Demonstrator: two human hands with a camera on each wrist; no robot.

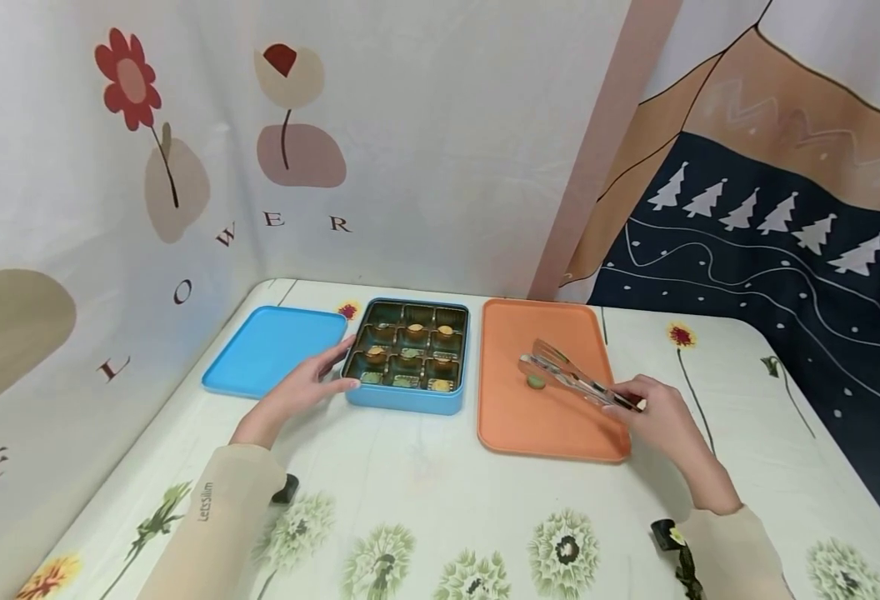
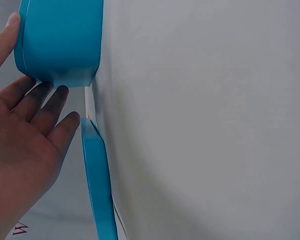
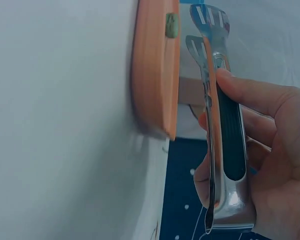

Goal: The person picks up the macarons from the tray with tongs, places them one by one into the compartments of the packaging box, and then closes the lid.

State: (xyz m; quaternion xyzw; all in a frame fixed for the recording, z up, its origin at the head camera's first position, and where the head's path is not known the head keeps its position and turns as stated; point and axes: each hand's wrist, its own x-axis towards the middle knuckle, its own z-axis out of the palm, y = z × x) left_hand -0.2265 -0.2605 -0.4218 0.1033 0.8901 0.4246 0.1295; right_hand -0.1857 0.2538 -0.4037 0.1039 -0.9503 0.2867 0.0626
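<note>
My right hand (image 1: 657, 415) grips metal serving tongs (image 3: 229, 135) with slotted ends and a dark handle inset. The tong ends stand apart over the orange tray (image 1: 560, 437), near one small green oval piece (image 1: 535, 381) lying on it. Nothing is between the ends in the right wrist view. My left hand (image 1: 307, 386) touches the left side and front corner of a blue tin (image 1: 406, 400), its fingers (image 2: 49, 107) extended. Inside the tin is a dark gold divider (image 1: 402, 340). Small yellow and green pieces sit in several of its compartments; the back row looks bare.
A flat blue lid (image 1: 271, 350) lies left of the tin, partly behind the left hand. The tin stands between lid and tray on a white flower-patterned tablecloth (image 1: 425, 483). Printed cloth curtains (image 1: 440, 150) rise behind the table and along its left side.
</note>
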